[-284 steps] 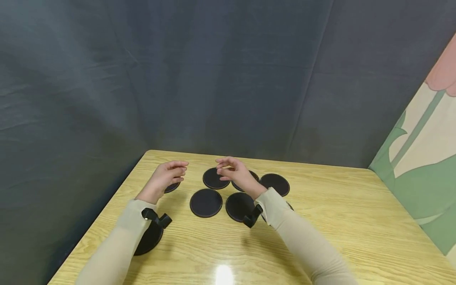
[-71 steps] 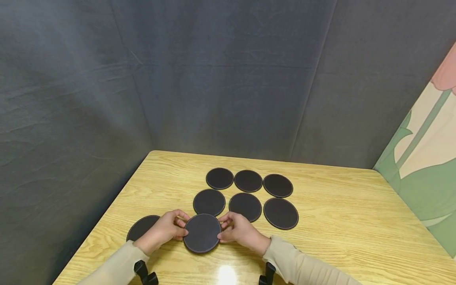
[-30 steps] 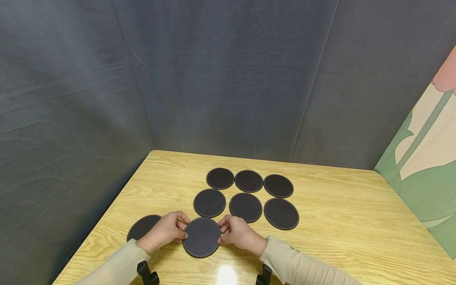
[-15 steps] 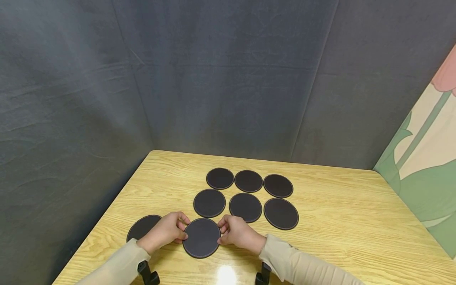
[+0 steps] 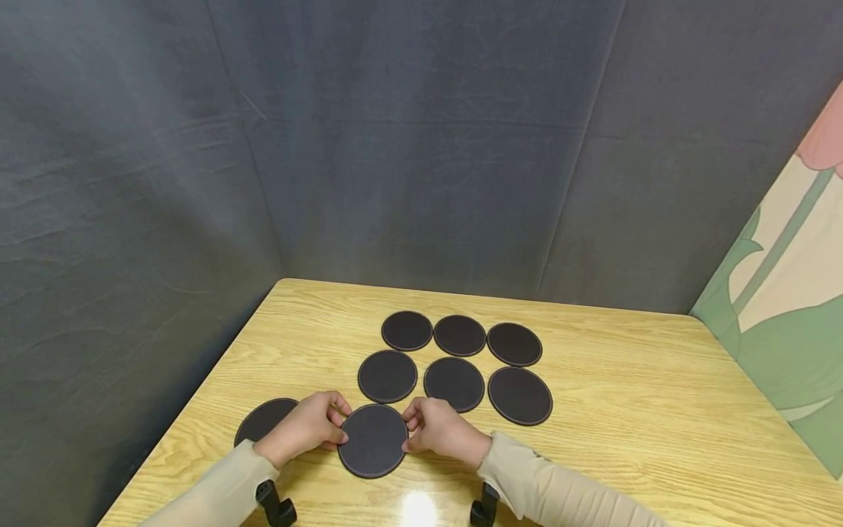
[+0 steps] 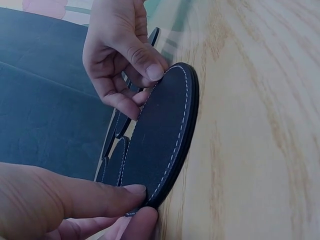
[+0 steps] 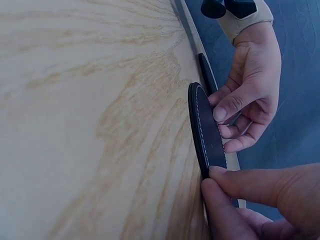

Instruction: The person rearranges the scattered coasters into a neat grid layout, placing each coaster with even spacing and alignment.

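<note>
A round black coaster (image 5: 373, 440) with pale stitching round its rim lies near the front of the table, just in front of the left coaster of the middle row. My left hand (image 5: 304, 428) pinches its left edge between thumb and fingers. On the opposite edge my right hand (image 5: 446, 433) pinches in the same way. Seen from the left wrist, the held coaster (image 6: 162, 125) shows a thick, layered-looking dark edge close to the wood. The right wrist view has the thumb (image 7: 245, 182) on the top of the rim.
Several matching coasters lie in two rows behind, including the middle one (image 5: 454, 383) and the right one (image 5: 519, 395). Another coaster (image 5: 262, 421) lies at the left, partly covered by my left hand. A dark curtain (image 5: 421, 146) hangs behind the wooden table (image 5: 626, 410).
Earlier both hands hovered farther back, and a coaster lay beneath the left hand there. Since then both hands came forward and gripped the front coaster, which shifted slightly toward me; lately almost still.
</note>
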The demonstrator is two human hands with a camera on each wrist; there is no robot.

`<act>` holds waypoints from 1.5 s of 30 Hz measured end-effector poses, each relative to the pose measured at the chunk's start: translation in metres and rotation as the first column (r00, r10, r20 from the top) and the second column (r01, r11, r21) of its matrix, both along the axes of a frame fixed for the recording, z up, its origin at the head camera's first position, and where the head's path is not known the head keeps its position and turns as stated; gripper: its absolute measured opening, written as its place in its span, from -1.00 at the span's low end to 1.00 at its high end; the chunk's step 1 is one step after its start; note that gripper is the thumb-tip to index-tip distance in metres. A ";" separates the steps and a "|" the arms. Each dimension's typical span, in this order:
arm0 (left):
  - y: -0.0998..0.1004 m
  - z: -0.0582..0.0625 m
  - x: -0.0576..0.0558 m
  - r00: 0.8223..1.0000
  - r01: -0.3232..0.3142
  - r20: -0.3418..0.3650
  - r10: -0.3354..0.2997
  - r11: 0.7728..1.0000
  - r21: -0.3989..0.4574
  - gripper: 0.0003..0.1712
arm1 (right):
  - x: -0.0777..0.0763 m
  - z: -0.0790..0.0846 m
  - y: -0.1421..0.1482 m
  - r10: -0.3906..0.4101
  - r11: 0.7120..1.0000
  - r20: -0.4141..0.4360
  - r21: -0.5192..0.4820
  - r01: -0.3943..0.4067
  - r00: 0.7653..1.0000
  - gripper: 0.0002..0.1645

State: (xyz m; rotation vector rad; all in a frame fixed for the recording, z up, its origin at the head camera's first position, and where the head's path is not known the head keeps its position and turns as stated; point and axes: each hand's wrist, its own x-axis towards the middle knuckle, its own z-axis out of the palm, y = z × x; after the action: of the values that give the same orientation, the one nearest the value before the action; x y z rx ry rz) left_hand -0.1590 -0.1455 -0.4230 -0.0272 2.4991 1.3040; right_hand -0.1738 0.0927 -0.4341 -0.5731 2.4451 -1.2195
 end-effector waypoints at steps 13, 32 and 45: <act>-0.015 0.007 -0.003 0.994 0.104 -0.049 -0.102 0.994 0.040 -0.67 | -0.004 0.001 0.008 0.002 0.978 0.120 -0.207 0.023 0.993 -0.49; -0.044 0.039 -0.002 0.990 0.009 -0.140 0.006 0.995 0.103 -0.63 | -0.016 0.038 -0.009 0.148 0.902 0.109 -0.422 -0.090 0.983 -0.60; -0.089 0.045 0.009 0.975 -0.098 -0.195 0.110 0.993 0.071 -0.58 | -0.027 0.046 -0.060 0.201 0.874 0.076 -0.465 -0.143 0.977 -0.61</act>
State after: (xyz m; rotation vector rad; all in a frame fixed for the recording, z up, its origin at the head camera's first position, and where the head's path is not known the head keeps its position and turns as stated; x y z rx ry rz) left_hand -0.1503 -0.2342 -0.3783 -0.0147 2.6537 1.4923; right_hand -0.2010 0.0332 -0.3886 -0.7962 1.9545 -1.7085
